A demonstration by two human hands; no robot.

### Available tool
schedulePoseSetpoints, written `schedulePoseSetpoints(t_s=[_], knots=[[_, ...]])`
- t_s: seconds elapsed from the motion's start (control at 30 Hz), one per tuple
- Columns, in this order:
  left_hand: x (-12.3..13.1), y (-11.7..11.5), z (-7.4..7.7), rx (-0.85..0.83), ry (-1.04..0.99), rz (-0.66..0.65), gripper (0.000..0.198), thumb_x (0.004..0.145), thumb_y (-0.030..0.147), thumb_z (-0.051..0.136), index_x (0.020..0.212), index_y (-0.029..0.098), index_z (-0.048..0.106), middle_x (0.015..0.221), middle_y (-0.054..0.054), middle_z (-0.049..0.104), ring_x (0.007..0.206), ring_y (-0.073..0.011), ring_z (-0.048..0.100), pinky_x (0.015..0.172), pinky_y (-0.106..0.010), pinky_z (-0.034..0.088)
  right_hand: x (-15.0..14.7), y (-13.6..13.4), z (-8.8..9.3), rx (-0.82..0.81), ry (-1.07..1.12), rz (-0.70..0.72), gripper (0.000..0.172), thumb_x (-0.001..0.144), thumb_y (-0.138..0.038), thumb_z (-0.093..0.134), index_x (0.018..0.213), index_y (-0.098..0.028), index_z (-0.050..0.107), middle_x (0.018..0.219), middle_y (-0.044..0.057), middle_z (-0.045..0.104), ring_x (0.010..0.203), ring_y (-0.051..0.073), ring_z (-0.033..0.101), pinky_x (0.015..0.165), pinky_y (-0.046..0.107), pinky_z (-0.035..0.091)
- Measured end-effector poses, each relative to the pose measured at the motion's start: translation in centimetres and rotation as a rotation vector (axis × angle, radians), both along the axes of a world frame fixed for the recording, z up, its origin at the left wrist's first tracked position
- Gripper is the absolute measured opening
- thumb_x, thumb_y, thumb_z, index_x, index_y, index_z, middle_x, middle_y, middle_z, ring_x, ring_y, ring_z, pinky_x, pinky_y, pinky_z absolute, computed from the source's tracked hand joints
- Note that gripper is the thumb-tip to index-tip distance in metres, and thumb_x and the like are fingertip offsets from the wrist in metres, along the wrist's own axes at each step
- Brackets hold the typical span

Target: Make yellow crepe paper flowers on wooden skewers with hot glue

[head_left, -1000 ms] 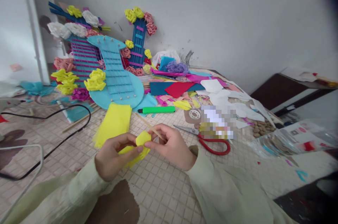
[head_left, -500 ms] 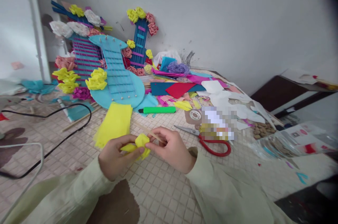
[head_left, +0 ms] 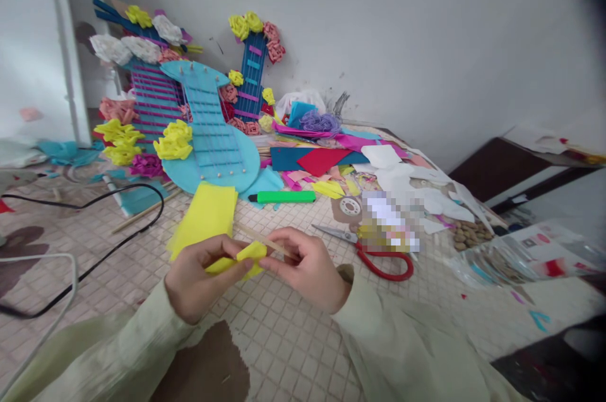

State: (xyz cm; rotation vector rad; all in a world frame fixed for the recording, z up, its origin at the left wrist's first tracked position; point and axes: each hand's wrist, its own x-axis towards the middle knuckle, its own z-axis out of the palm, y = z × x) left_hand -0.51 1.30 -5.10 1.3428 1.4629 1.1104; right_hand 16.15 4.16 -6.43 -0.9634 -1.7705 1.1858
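Observation:
My left hand (head_left: pixel 196 282) and my right hand (head_left: pixel 307 266) meet low in the middle of the view, over a tiled table (head_left: pixel 284 351). Both pinch a small folded piece of yellow paper (head_left: pixel 246 257) between thumbs and fingers. My right hand also grips a thin wooden stick (head_left: pixel 258 236) that runs up and to the left from its fingertips across the paper. A larger sheet of yellow paper (head_left: pixel 206 216) lies flat just behind my left hand.
Red-handled scissors (head_left: pixel 379 257) lie right of my right hand. A green marker (head_left: pixel 284 197), coloured paper scraps (head_left: pixel 326 162) and blue craft frames with paper flowers (head_left: pixel 208 130) fill the back. A black cable (head_left: pixel 95 250) loops at left. Dark furniture (head_left: pixel 502 171) stands at right.
The yellow piece has been pressed flatter between my fingers and now points left. My left hand has shifted slightly left; the stick lies lower.

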Motion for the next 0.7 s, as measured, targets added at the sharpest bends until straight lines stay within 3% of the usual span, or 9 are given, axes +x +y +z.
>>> schedulePoseSetpoints(t_s=[0.13,0.33,0.43,0.5,0.6,0.7], knots=[[0.0,0.1,0.3,-0.095,-0.085,0.113,0.023,0.053,0.030,0.069,0.052,0.018,0.050,0.046,0.007,0.049,0.042,-0.0063,0.042,0.039,-0.017,0.032,0.4,0.4,0.3,0.066,-0.024,-0.051,0.012,0.076,-0.028,0.059,0.074,-0.017,0.062,0.064,-0.002,0.059,0.049,0.007,0.042,0.047,0.018,0.034],[-0.3,0.6,0.3,-0.236,-0.243,0.099,0.028,0.048,0.026,0.072,0.055,0.017,0.046,0.045,0.009,0.051,0.038,-0.0052,0.045,0.037,-0.015,0.033,1.4,1.0,0.7,0.201,-0.158,-0.143,0.034,0.082,-0.035,0.049,0.055,-0.015,0.051,0.048,-0.003,0.046,0.044,0.007,0.036,0.044,0.019,0.029],[-0.3,0.7,0.2,-0.224,-0.253,0.092,0.025,0.050,0.028,0.071,0.057,0.018,0.049,0.047,0.007,0.055,0.040,-0.0062,0.048,0.038,-0.015,0.036,1.8,1.2,1.1,0.381,-0.245,-0.129,0.027,0.079,-0.035,0.053,0.061,-0.015,0.049,0.054,-0.004,0.044,0.047,0.007,0.036,0.046,0.019,0.029],[-0.3,0.7,0.1,-0.208,-0.257,0.088,0.022,0.051,0.028,0.071,0.061,0.018,0.054,0.052,0.006,0.059,0.045,-0.0074,0.053,0.041,-0.015,0.040,2.0,1.3,1.3,0.455,-0.314,-0.047,0.022,0.079,-0.037,0.052,0.073,-0.016,0.051,0.064,-0.002,0.048,0.054,0.008,0.041,0.051,0.019,0.032],[-0.3,0.5,0.1,-0.187,-0.198,0.072,0.022,0.052,0.028,0.070,0.068,0.019,0.058,0.060,0.004,0.065,0.053,-0.0104,0.059,0.047,-0.017,0.045,2.1,1.2,1.4,0.531,-0.492,0.053,0.028,0.085,-0.040,0.041,0.078,-0.016,0.052,0.071,0.000,0.052,0.062,0.010,0.047,0.056,0.022,0.034],[0.1,0.1,0.2,-0.151,-0.096,0.044,0.022,0.054,0.030,0.068,0.072,0.020,0.059,0.066,0.002,0.068,0.060,-0.0141,0.063,0.052,-0.020,0.049,2.0,0.9,1.4,0.609,-0.706,0.037,0.037,0.088,-0.044,0.032,0.077,-0.016,0.054,0.072,0.002,0.053,0.062,0.012,0.048,0.052,0.023,0.030]])
